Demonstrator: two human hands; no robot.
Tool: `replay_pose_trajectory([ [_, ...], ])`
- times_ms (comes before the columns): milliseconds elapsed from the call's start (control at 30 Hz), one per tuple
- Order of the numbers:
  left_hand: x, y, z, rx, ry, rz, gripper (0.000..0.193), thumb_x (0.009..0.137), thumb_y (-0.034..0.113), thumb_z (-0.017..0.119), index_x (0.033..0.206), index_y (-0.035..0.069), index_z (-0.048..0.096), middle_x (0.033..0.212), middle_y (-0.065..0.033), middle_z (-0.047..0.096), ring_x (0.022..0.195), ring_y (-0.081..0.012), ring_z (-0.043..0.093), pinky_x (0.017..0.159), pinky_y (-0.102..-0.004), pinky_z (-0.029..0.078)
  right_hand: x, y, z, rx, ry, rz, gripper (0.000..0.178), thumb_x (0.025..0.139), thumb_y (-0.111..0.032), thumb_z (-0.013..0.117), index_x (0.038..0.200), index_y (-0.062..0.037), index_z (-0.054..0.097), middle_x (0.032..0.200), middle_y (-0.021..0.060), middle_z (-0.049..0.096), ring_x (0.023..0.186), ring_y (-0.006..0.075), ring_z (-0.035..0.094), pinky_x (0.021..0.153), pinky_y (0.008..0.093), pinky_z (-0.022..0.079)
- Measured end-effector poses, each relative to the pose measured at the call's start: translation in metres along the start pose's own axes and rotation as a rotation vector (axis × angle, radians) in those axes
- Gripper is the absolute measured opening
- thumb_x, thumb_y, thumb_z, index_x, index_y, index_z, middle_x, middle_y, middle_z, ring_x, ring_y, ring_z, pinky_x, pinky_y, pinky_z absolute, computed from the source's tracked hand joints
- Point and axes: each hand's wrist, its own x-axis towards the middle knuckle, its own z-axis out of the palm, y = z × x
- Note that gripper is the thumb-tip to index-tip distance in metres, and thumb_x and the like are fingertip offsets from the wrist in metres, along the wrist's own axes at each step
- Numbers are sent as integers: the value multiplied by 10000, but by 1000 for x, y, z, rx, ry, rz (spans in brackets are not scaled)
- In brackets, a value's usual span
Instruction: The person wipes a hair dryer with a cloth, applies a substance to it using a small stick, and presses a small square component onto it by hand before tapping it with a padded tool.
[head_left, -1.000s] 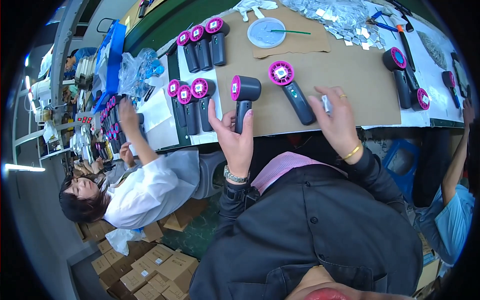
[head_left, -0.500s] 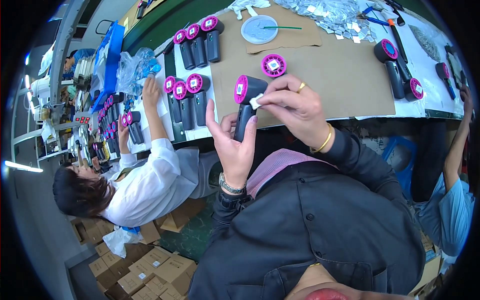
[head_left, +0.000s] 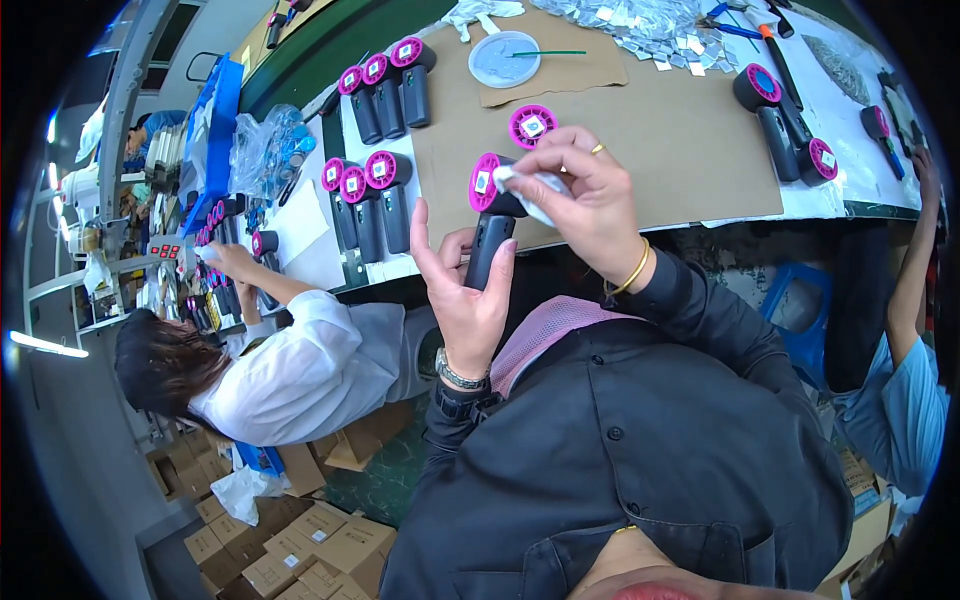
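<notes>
Below, the lower middle of the frame is filled by a dark shirt. Just above it, at the centre, a fan is held by its handle in the left hand, the thumb and curled fingers closed about it and the index finger stretched upward alongside. A white cloth is pinched between the thumb and fingers of the right hand, by the pink-rimmed head of the fan; whether the rim is touched by it cannot be told. Behind the right hand, a second fan is partly hidden, its face marked by a pale square. The brown board is flanked at upper left by six fans in two groups of three, and at upper right by two more fans. At left, a white shirt is worn by a co-worker seated at the table; at far right, a blue sleeve is seen. Toward the top, a dish is crossed by a green stick, and to its right small squares are heaped beside an orange-and-black tool.
</notes>
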Motion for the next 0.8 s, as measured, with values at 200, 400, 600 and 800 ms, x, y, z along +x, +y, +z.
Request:
replay_pose_trajectory([
  [200,-3,-4,-4,-178,14,-193,910,970,9,740,1651,-4,137,1004,-108,687,919,-139,646,832,-248,505,10,-8,-23,332,131,298,148,942,22,747,1089,13,758,1130,69,670,1015,143,660,858,288,538],
  [400,-4,-2,-4,-191,15,-238,897,983,25,733,1648,-17,133,980,-96,686,907,-127,635,830,-241,486,3,-13,-29,-51,-100,51,254,892,-23,789,1137,18,731,1142,103,679,1082,194,664,920,325,531],
  [600,-4,-3,-2,-132,5,-225,909,974,15,738,1651,-8,132,976,-96,682,897,-125,635,831,-247,490,1,-15,-10,-270,-140,3,374,830,-107,863,1157,8,723,1143,120,660,1078,232,656,950,347,523],
  [800,-4,-2,-2,-73,3,-145,927,960,5,745,1654,2,132,977,-100,682,896,-130,641,828,-257,500,1,-15,-2,-318,-145,52,372,823,-131,879,1124,11,714,1126,117,640,1060,236,651,945,357,523],
])
